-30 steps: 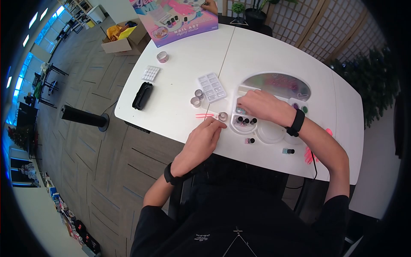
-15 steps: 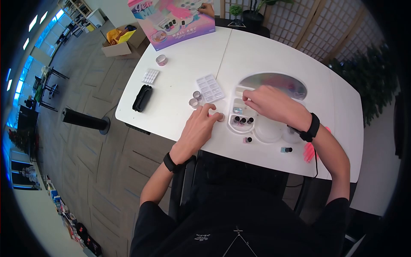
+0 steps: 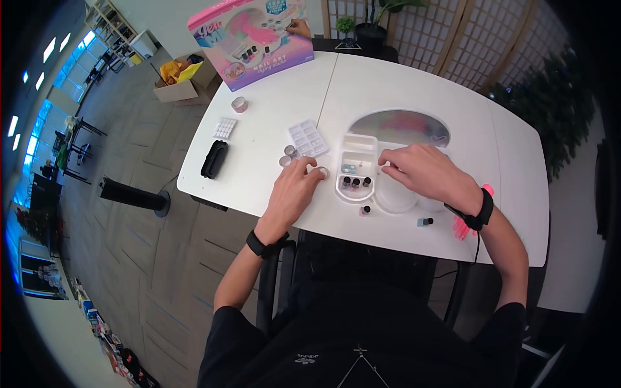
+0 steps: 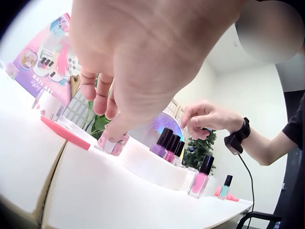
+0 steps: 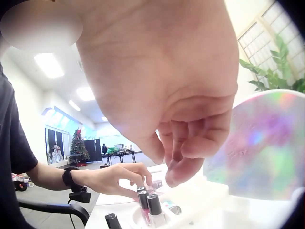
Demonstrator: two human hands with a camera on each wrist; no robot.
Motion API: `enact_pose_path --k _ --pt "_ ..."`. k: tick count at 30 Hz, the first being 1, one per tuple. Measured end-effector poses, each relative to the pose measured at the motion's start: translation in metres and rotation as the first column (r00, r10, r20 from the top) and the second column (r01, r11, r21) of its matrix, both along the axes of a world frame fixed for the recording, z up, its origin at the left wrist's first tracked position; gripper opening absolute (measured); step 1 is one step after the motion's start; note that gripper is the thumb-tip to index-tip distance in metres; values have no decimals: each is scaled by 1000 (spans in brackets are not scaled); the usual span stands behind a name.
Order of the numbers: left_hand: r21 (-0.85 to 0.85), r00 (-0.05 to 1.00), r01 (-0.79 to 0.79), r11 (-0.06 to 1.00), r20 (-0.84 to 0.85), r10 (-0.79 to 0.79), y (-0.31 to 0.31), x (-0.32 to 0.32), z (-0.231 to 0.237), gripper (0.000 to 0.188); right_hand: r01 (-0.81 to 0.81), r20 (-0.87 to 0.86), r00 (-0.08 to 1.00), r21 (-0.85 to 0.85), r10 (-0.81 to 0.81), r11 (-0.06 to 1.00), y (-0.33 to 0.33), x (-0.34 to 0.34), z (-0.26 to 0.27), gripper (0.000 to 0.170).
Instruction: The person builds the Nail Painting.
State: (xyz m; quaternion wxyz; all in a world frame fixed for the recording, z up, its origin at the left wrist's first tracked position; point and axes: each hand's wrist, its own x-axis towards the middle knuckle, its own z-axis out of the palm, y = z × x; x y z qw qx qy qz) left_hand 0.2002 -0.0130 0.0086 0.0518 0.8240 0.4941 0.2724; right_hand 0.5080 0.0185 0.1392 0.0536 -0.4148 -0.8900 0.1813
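The left hand [image 3: 289,192] pinches a small round jar [image 3: 322,172] on the table, thumb and index finger at its sides; the left wrist view shows the thumb against this pink jar [image 4: 114,144]. Beside it lie pink tweezers [image 4: 64,133]. Above the right part of a white compartment tray [image 3: 359,143] hovers the right hand [image 3: 430,173], fingers loosely bent, with nothing visible in them. Dark-capped polish bottles [image 3: 356,183] stand in the tray's front compartment, and a small light-blue item [image 3: 349,169] lies behind them. An oval mirror [image 3: 398,127] rises at the back.
Two jars [image 3: 285,160] and a white palette [image 3: 308,138] are left of the tray. Farther left are a black case [image 3: 215,159], a white pad [image 3: 225,128] and another jar [image 3: 239,104]. Two loose bottles [image 3: 425,222] are in front; a printed box [image 3: 255,42] stands behind.
The right hand has lifted out of the tray's compartments and shifted to their right side. The left hand's fingers have spread and come round the small jar, covering the tweezers in the head view.
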Motion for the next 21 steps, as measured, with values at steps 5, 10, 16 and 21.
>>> enact_pose_path --k 5,10,16,21 --pt "-161 946 -36 986 312 85 -21 1 36 14 -90 -137 983 211 121 973 -20 -3 -1 19" --pt "-406 783 133 904 603 156 -37 3 58 6 -168 -235 927 436 293 884 -52 -24 -4 40" --pt "-437 439 457 774 868 231 -54 27 65 8 -191 -118 918 706 379 682 -69 -34 -17 45" --pt "-484 333 591 646 875 352 -62 32 67 15 -199 -115 898 755 426 625 -68 -32 -19 37"
